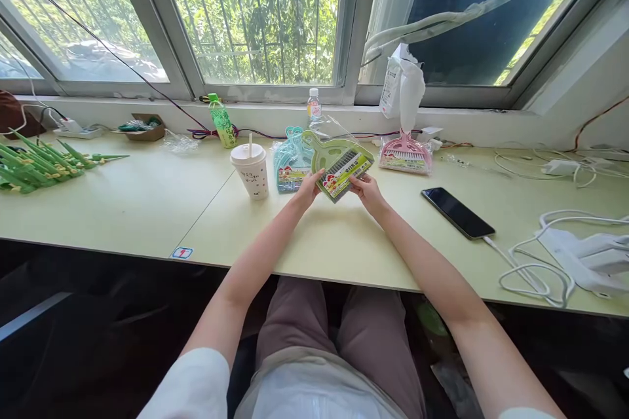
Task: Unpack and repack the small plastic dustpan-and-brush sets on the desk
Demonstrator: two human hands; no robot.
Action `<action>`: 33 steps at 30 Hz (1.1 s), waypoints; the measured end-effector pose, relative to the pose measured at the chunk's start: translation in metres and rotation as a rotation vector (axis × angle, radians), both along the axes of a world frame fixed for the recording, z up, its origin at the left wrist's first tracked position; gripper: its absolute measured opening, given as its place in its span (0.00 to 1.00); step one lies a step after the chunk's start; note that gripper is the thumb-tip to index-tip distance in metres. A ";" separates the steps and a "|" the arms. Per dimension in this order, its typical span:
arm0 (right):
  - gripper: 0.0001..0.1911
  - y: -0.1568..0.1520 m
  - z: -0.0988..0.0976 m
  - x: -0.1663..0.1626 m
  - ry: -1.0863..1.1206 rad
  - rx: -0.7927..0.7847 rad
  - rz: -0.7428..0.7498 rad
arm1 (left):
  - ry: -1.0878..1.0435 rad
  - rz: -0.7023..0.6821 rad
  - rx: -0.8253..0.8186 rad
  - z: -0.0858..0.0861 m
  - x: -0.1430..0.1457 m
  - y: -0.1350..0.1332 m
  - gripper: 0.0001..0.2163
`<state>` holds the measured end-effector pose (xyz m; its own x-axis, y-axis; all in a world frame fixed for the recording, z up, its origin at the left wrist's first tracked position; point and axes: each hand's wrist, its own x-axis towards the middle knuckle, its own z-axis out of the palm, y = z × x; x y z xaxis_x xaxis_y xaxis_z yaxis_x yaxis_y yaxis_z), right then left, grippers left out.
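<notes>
Both my hands hold a green mini dustpan and brush set (322,152), tilted above the table, with a bright printed label across its dark bristles. My left hand (310,187) is closed on its lower left edge, and my right hand (367,191) pinches its lower right side. Just behind and to the left lies a blue dustpan and brush set (289,156) in clear plastic, partly covered by the green one. A pink dustpan and brush set (407,156), also wrapped, lies to the right near the sill.
A lidded cup with straw (250,173) stands left of my hands, with a green bottle (223,120) behind it. A phone (458,213) on a cable and a white power strip (584,258) lie at right. Green stalk-like pieces (39,160) are piled far left.
</notes>
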<state>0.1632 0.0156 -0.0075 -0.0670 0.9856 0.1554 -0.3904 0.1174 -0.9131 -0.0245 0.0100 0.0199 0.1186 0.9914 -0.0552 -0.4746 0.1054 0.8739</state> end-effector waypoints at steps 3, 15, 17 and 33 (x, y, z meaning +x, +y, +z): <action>0.22 0.001 0.000 0.001 0.037 -0.001 -0.027 | 0.093 -0.117 -0.027 -0.001 0.001 -0.004 0.17; 0.21 -0.004 0.004 -0.006 -0.014 -0.026 0.033 | -0.122 0.147 0.085 0.002 -0.003 0.003 0.18; 0.22 -0.005 0.005 -0.006 -0.026 -0.024 0.049 | -0.110 0.115 0.023 0.001 -0.002 0.002 0.15; 0.23 -0.012 0.002 -0.022 0.096 0.003 -0.122 | -0.138 0.106 0.158 -0.002 0.018 -0.015 0.23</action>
